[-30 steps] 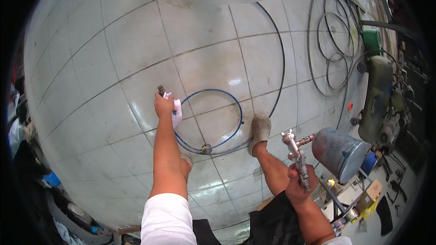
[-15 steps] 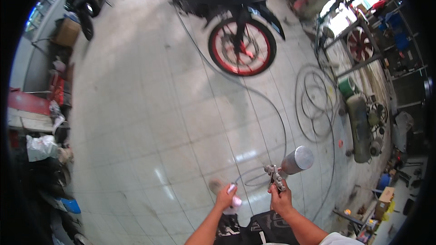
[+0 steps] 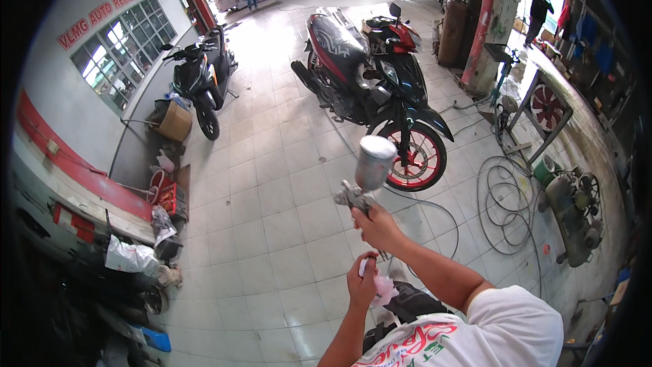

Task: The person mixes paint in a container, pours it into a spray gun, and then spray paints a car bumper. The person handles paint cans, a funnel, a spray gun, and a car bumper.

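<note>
In my right hand [image 3: 382,230] is a spray gun [image 3: 353,197], its metal body held up in front of me. On top of the gun sits a silver metal cup [image 3: 375,168], slightly tilted. My left hand [image 3: 362,284] is closed just below the gun's handle and holds a crumpled pink cloth [image 3: 385,291]. Whether those fingers also grip a hose end cannot be made out. Beyond the gun stands a black and red motorcycle [image 3: 353,61], its front wheel [image 3: 435,170] having a red rim.
A grey hose [image 3: 454,221] crosses the tiled floor, with more hose coiled [image 3: 506,211] at the right. Beside the coil are an air compressor [image 3: 574,221] and a framed fan [image 3: 545,105]. A black scooter [image 3: 204,81] stands far left; a person [image 3: 540,13] is at the far right.
My view has tilted up, showing more of the shop. The spray gun has risen in my right hand and moved left. My left hand has come beneath its handle.
</note>
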{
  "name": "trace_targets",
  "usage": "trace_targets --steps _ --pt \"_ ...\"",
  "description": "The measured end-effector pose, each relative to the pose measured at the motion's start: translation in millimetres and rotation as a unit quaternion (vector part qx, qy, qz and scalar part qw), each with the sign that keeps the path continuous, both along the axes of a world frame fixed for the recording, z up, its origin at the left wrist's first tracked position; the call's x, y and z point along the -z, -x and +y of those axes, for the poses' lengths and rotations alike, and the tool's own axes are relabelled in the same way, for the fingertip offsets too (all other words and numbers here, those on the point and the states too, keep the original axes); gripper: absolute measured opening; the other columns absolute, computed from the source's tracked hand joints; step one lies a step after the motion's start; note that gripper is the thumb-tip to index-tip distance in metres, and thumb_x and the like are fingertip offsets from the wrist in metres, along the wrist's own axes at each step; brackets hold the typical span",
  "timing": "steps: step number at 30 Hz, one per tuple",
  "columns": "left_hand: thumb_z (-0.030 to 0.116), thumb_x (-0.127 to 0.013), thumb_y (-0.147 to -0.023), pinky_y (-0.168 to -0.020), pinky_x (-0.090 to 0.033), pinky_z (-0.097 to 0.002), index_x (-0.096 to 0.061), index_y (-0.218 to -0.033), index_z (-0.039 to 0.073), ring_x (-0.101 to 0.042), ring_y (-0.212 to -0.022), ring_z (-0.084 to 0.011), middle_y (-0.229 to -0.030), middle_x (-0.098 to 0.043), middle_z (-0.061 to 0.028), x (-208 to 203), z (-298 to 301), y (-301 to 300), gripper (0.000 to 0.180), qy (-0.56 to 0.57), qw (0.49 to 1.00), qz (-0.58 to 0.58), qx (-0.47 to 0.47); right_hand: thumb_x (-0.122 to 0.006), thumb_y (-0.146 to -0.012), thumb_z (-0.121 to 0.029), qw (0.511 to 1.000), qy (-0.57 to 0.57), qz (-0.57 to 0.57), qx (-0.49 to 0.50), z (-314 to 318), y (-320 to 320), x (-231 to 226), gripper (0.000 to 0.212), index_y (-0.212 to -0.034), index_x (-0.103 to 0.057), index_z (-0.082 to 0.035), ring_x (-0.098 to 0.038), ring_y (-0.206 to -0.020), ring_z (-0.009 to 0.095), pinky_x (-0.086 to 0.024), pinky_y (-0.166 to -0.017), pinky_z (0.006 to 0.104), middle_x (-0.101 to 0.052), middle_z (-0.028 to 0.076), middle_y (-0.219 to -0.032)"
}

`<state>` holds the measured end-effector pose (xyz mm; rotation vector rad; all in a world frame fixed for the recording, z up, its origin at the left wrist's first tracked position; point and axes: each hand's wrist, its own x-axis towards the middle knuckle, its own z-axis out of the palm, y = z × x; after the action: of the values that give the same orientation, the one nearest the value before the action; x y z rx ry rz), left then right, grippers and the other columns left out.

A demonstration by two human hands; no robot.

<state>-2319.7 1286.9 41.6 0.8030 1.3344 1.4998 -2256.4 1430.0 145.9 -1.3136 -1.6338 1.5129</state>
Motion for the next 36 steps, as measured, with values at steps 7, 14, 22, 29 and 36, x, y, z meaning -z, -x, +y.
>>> trace_targets --steps 7,14,22,29,36 --pt "0.027 -0.069 -0.104 -0.064 -0.042 -0.025 -0.067 -0.113 -0.002 -0.052 -0.074 -0.0061 -0.087 -0.062 0.001 -33 114 85 0.03 -0.074 0.996 -0.024 -0.05 -0.059 -0.104 -0.02 0.99 -0.143 0.013 -0.012 110 104 -27 0.026 -0.11 -0.054 0.004 -0.066 -0.084 0.05 -0.051 -0.074 0.054 -0.067 0.03 -0.085" --pt "0.026 -0.068 -0.103 -0.06 -0.042 -0.0248 -0.069 -0.11 -0.001 -0.052 -0.068 -0.0065 -0.08 -0.06 0.002 -46 213 175 0.028 -0.064 0.994 -0.032 -0.077 -0.058 -0.103 -0.019 0.985 -0.171 0.039 0.006 210 214 -53 0.027 -0.118 -0.051 0.003 -0.065 -0.085 0.054 -0.05 -0.075 0.0578 -0.067 0.033 -0.089" --pt "0.028 -0.067 -0.104 -0.056 -0.038 -0.0261 -0.064 -0.093 0.005 -0.05 -0.065 -0.0071 -0.077 -0.057 0.0035 -19 337 327 0.025 -0.062 0.966 -0.157 -0.198 -0.055 -0.105 -0.02 0.989 -0.148 0.016 -0.016 323 396 1 0.03 -0.119 -0.043 0.004 -0.064 -0.084 0.055 -0.048 -0.073 0.0601 -0.066 0.033 -0.087" --pt "0.032 -0.07 -0.103 -0.056 -0.038 -0.0265 -0.066 -0.087 0.005 -0.05 -0.064 -0.0067 -0.074 -0.06 0.0019 -30 437 505 0.031 -0.03 0.964 -0.149 -0.22 -0.054 -0.106 -0.019 0.983 -0.182 0.004 -0.008 410 568 4 0.026 -0.117 -0.04 -0.001 -0.063 -0.083 0.055 -0.048 -0.072 0.0607 -0.066 0.03 -0.087" --pt "0.031 -0.059 -0.109 -0.063 -0.042 -0.0269 -0.064 -0.088 -0.001 -0.054 -0.069 -0.0087 -0.077 -0.064 -0.0005 -22 583 674 0.038 -0.009 0.999 -0.024 0.037 -0.057 -0.105 -0.017 0.98 -0.194 0.003 0.046 556 690 2 0.022 -0.114 -0.044 -0.002 -0.064 -0.08 0.053 -0.047 -0.067 0.0592 -0.066 0.028 -0.083"
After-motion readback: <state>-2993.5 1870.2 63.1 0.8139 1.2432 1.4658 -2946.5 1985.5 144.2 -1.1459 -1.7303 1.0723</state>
